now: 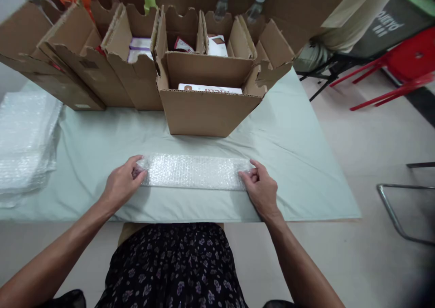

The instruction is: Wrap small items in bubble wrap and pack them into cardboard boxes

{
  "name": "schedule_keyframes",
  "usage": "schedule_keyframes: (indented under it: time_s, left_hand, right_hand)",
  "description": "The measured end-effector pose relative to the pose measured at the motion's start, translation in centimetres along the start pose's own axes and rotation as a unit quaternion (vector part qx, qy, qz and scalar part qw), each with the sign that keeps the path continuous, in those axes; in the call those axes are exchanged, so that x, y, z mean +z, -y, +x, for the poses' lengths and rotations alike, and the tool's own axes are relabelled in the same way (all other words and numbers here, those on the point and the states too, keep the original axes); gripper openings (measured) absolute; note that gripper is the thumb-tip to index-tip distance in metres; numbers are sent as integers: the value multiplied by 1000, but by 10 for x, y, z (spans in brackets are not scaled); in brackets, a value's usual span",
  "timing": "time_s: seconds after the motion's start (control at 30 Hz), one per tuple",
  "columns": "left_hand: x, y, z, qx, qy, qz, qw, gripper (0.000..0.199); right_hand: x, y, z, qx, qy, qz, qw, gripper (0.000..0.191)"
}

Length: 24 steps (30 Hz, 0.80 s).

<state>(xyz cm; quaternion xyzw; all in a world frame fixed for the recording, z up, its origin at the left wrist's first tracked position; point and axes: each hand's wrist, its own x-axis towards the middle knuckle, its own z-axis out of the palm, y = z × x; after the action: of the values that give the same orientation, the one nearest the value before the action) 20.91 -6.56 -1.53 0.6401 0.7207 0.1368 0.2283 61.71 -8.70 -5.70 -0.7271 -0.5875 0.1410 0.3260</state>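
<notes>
A long, narrow strip of folded bubble wrap (193, 172) lies along the front of the table, just above the cloth or resting on it. My left hand (125, 178) pinches its left end between thumb and fingers. At the other end, my right hand (261, 185) grips the strip in the same way, thumb in front and fingers behind. Beyond the strip stands an open cardboard box (210, 113) with a white printed packet (210, 89) showing inside.
Several open cardboard boxes (136, 83) stand in a row at the back, with bottles (222, 2) behind. A stack of bubble wrap sheets (27, 140) lies at the left on the pale green tablecloth (288, 163). Red chairs (408, 63) stand on the floor at the right.
</notes>
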Motion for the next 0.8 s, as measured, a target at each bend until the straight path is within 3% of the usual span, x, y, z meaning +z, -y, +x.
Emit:
schedule_keyframes:
  time_s: [0.17, 0.3, 0.47, 0.57, 0.67, 0.73, 0.8]
  left_hand:
    - [-2, 3, -4, 11, -46, 124, 991, 68]
    - [-5, 1, 2, -16, 5, 154, 988, 65]
    - [-11, -1, 7, -24, 60, 99, 993, 57]
    - [-24, 7, 8, -8, 55, 24, 998, 57]
    - [-45, 11, 24, 14, 7, 21, 1000, 57]
    - [-55, 7, 46, 45, -31, 47, 997, 57]
    - [-58, -1, 76, 87, -61, 78, 991, 56]
  right_hand:
    - [-4, -5, 11, -23, -1, -98, 995, 56]
    - [-4, 4, 33, 20, 73, -86, 993, 59]
    - [-12, 25, 46, 29, 183, -37, 982, 25]
    - [-27, 36, 31, 5, 207, 30, 978, 24]
    - [-35, 53, -3, -7, 239, 101, 966, 23]
    - [-28, 69, -34, 7, 292, 169, 941, 24]
    - [-12, 86, -67, 30, 351, 253, 901, 49]
